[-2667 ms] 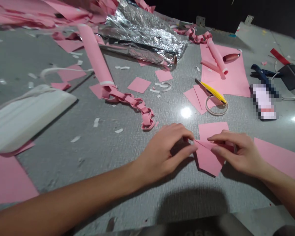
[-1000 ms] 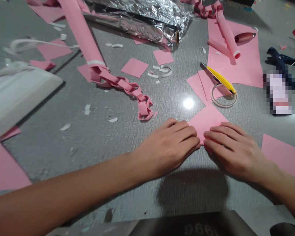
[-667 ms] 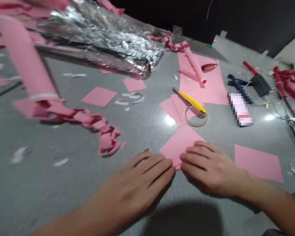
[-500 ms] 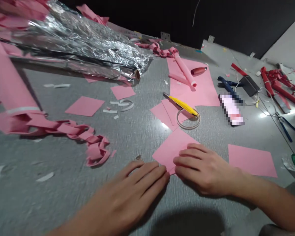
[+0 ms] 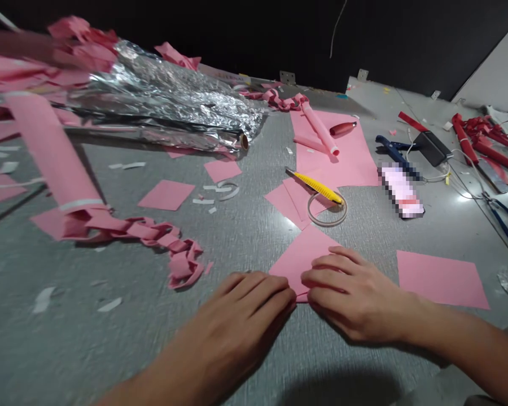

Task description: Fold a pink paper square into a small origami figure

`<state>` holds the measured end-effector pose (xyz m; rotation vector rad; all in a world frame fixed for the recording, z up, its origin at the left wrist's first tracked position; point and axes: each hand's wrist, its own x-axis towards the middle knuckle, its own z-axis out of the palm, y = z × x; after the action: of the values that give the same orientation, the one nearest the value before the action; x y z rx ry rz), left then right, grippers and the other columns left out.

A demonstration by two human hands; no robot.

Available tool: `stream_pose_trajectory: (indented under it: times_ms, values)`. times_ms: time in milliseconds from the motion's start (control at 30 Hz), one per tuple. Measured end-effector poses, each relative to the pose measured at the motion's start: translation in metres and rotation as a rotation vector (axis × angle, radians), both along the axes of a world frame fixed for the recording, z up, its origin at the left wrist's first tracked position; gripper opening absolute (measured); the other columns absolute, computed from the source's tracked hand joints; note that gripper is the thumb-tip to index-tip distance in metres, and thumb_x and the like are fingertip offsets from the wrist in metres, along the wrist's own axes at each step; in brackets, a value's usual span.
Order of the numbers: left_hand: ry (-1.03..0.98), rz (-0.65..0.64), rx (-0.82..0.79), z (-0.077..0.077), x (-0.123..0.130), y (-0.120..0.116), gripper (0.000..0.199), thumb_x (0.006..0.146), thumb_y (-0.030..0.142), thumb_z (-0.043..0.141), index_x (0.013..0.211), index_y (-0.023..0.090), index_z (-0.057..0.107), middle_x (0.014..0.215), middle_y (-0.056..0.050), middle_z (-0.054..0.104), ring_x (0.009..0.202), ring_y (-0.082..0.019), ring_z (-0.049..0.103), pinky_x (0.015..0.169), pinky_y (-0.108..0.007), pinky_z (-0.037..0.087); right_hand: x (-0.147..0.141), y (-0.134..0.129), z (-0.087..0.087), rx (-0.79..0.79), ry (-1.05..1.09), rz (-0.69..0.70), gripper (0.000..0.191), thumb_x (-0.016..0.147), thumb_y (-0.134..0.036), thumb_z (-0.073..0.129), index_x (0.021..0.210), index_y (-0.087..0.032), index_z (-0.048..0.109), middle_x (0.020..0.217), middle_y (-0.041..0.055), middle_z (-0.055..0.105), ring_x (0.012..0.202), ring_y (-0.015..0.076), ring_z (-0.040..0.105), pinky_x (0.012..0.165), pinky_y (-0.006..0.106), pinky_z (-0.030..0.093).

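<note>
A pink paper [image 5: 302,254] lies on the grey table at centre, its near edge folded into a narrow strip. My left hand [image 5: 248,310] rests with its fingertips on the left end of that fold, fingers side by side and thumb hidden. From the right, my right hand [image 5: 355,296] lies palm down, fingers slightly apart and pressing on the paper's right part. Just beyond are more pink sheets [image 5: 279,200], a yellow cutter [image 5: 315,186] and a ring of pale tape [image 5: 328,224]. Another pink sheet [image 5: 442,280] lies near my right forearm.
A pink paper chain [image 5: 152,232] trails from a pink roll [image 5: 55,149] at left. Silver foil [image 5: 182,90] lies behind it. At right are a phone [image 5: 402,189], dark blue pliers [image 5: 395,155], a black box [image 5: 434,148] and red rolled pieces [image 5: 465,138].
The view has shifted slightly left, showing more of the left side. My left fingers are more bent at the fold, and the folded strip shows more clearly. My right hand has barely moved.
</note>
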<state>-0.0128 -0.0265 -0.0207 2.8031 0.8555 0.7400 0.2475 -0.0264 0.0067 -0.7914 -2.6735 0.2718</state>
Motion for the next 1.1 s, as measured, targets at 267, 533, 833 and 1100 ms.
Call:
stream_pose_trajectory:
  times_ms: [267, 533, 833, 1100]
  values:
    - [0.010, 0.006, -0.070, -0.002, -0.002, 0.000, 0.019, 0.114, 0.010, 0.047, 0.111, 0.016, 0.065, 0.103, -0.003, 0.073, 0.090, -0.023, 0.062, 0.084, -0.039, 0.037, 0.001, -0.002, 0.000, -0.061, 0.031, -0.024, 0.014, 0.109, -0.017, 0.060, 0.118, -0.016, 0.071, 0.135, 0.0083, 0.078, 0.126, 0.0262, 0.067, 0.123, 0.049, 0.046]
    - [-0.045, -0.002, -0.018, -0.001, -0.003, -0.003, 0.017, 0.114, 0.010, 0.047, 0.115, 0.014, 0.064, 0.108, -0.007, 0.077, 0.095, -0.023, 0.067, 0.089, -0.039, 0.043, 0.001, -0.004, 0.011, -0.144, 0.041, -0.113, 0.042, 0.110, -0.031, 0.062, 0.149, -0.015, 0.057, 0.137, 0.0119, 0.077, 0.128, 0.0296, 0.065, 0.119, 0.054, 0.044]
    - [-0.257, -0.008, -0.116, 0.007, 0.000, -0.007, 0.010, 0.112, 0.013, 0.056, 0.114, 0.016, 0.065, 0.100, -0.005, 0.079, 0.087, -0.018, 0.072, 0.085, -0.030, 0.057, 0.000, -0.004, 0.013, -0.129, 0.101, -0.086, 0.036, 0.110, -0.022, 0.059, 0.144, -0.013, 0.060, 0.121, 0.0123, 0.074, 0.115, 0.0269, 0.065, 0.109, 0.050, 0.046]
    - [-0.408, 0.090, -0.399, 0.014, -0.001, -0.004, 0.010, 0.110, 0.018, 0.063, 0.110, 0.022, 0.072, 0.099, -0.001, 0.083, 0.091, -0.015, 0.079, 0.084, -0.026, 0.062, 0.004, -0.003, 0.012, -0.147, 0.085, -0.128, 0.048, 0.109, -0.036, 0.064, 0.153, -0.019, 0.055, 0.137, 0.0146, 0.073, 0.119, 0.0308, 0.067, 0.101, 0.049, 0.048]
